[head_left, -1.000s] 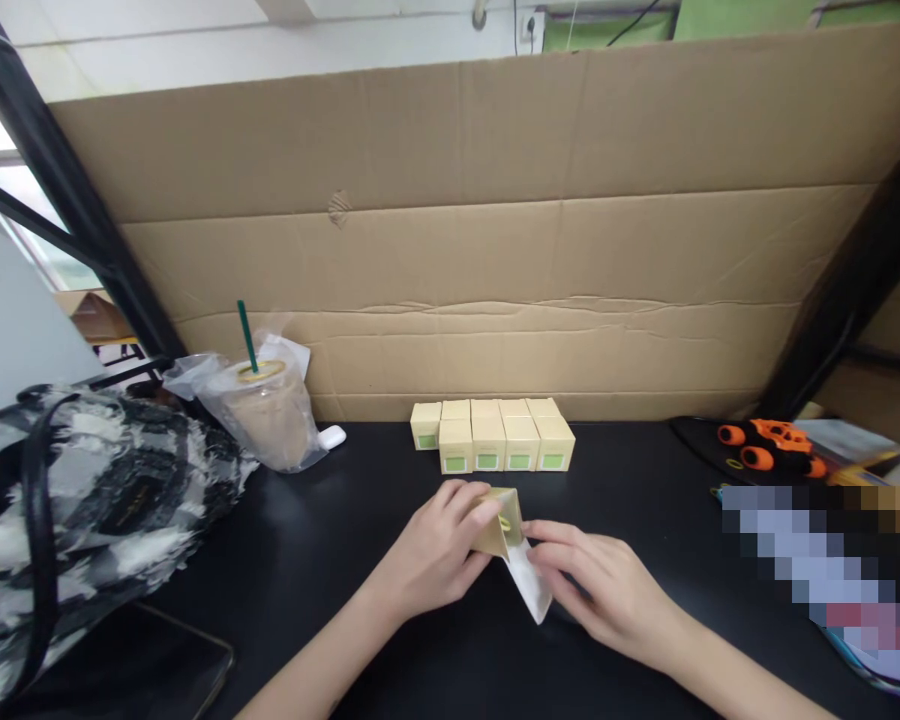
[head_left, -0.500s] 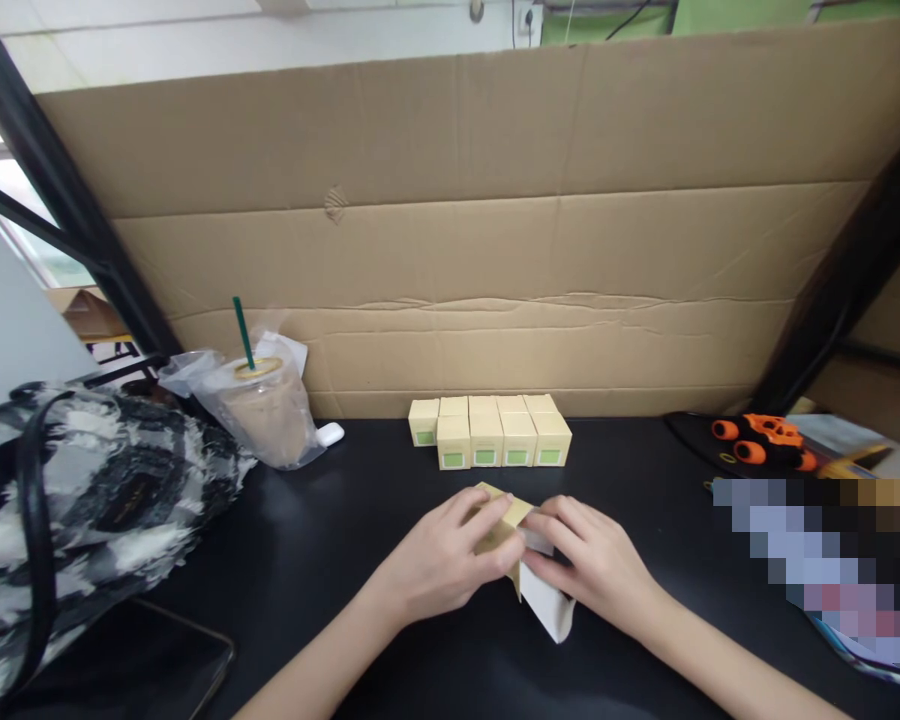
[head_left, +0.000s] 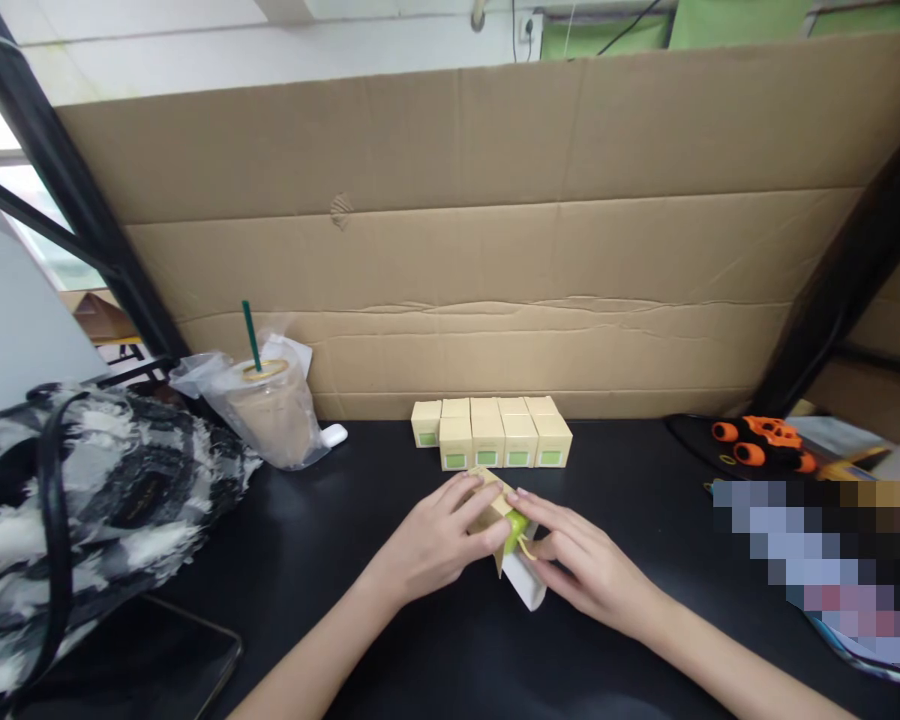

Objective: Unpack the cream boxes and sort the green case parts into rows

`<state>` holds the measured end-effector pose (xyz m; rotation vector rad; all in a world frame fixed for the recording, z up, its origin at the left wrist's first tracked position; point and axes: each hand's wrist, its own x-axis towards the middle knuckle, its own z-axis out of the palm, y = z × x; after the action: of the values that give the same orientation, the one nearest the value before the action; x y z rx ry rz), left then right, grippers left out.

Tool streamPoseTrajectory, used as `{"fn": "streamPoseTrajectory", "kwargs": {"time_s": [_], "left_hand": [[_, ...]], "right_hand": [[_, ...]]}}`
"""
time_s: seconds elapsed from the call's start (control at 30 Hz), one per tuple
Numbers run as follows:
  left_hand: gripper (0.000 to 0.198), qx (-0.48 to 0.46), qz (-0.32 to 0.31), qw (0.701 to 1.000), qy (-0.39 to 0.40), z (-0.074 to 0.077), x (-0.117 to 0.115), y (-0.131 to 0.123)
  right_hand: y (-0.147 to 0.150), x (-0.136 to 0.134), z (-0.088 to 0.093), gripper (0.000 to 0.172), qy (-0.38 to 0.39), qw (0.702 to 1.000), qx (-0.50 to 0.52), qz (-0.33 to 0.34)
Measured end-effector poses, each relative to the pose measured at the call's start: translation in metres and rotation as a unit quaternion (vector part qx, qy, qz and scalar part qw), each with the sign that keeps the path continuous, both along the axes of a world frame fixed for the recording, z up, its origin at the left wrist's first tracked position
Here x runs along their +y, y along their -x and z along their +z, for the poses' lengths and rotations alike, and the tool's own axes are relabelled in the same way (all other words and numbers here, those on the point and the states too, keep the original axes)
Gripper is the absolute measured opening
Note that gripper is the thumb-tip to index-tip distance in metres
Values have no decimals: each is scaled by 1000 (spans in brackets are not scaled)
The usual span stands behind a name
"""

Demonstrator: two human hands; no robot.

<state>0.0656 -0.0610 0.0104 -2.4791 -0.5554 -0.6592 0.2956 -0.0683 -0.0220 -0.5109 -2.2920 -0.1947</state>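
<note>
A small cream cardboard box (head_left: 493, 487) is tilted above the black table in front of me, its near end open. My left hand (head_left: 439, 535) is closed around the box from the left. A white flap (head_left: 523, 584) hangs down from the open end. Inside the opening shows a bright green item (head_left: 516, 526) with a thin yellow cord (head_left: 526, 547); its kind is not clear. At that opening my right hand (head_left: 589, 555) is closed, fingertips on the green item and the box edge, thumb beside the cord.
Several matching cream boxes (head_left: 487, 440) with green labels stand behind my hands, before a cardboard panel (head_left: 450, 260). On the left are a bagged drink cup (head_left: 270, 425), a white case (head_left: 334, 435) and a black-and-white bag (head_left: 112, 500). An orange-wheeled toy (head_left: 772, 440) lies right.
The green item and yellow cord have come into sight at the box's opening. My right fingers have shifted from the white flap to them. The held box moved slightly left and away.
</note>
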Motion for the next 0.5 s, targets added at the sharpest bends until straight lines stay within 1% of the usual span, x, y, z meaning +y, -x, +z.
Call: {"fn": "streamPoseTrajectory", "kwargs": {"time_s": [0.13,0.23,0.3,0.37,0.5], "left_hand": [[29,-14,7,998,-65,-1,-2,-2],[32,-27,7,994,-108,1,-4,-3],[29,-34,16,993,-111,3,-5,-3],[25,-36,26,994,-98,4,-5,-4],[25,-29,10,997,-75,-1,-4,-7]], "right_hand": [[1,-1,-2,10,-9,1000,22,-6],[1,-2,-2,10,-21,999,40,-9],[2,-3,-1,10,-26,999,47,-5],[2,-4,1,11,-29,998,50,1],[2,-3,2,13,-34,998,56,1]]}}
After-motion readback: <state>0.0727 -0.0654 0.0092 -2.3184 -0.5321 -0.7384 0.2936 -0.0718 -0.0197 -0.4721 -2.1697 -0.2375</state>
